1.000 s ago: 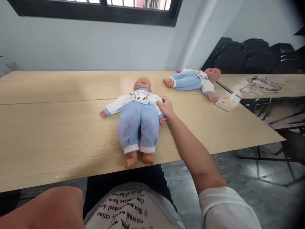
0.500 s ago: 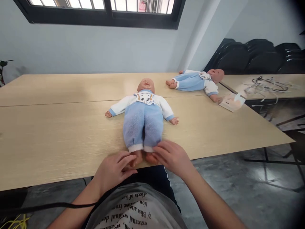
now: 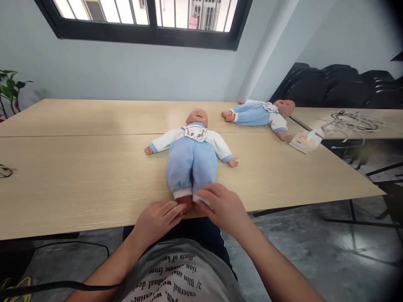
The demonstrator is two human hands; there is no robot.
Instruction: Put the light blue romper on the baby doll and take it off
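A baby doll (image 3: pixel 192 156) in blue fleece trousers and a white top lies on its back on the wooden table (image 3: pixel 78 172), head away from me, arms spread. My left hand (image 3: pixel 156 219) rests at the table's near edge with its fingers on the doll's left foot. My right hand (image 3: pixel 220 206) covers the doll's right foot and trouser cuff, fingers curled over it. Both feet are mostly hidden under my hands.
A second, same-dressed doll (image 3: pixel 261 113) lies on its side at the far right of the table. A small white packet (image 3: pixel 306 141) sits beside it. Tangled cables (image 3: pixel 349 121) lie on the neighbouring table, black chairs (image 3: pixel 340 86) behind. A plant (image 3: pixel 9 86) stands far left.
A second ago my right hand held the doll's arm and my left was off the table. Both hands have since come to the doll's feet, and now close further over them.
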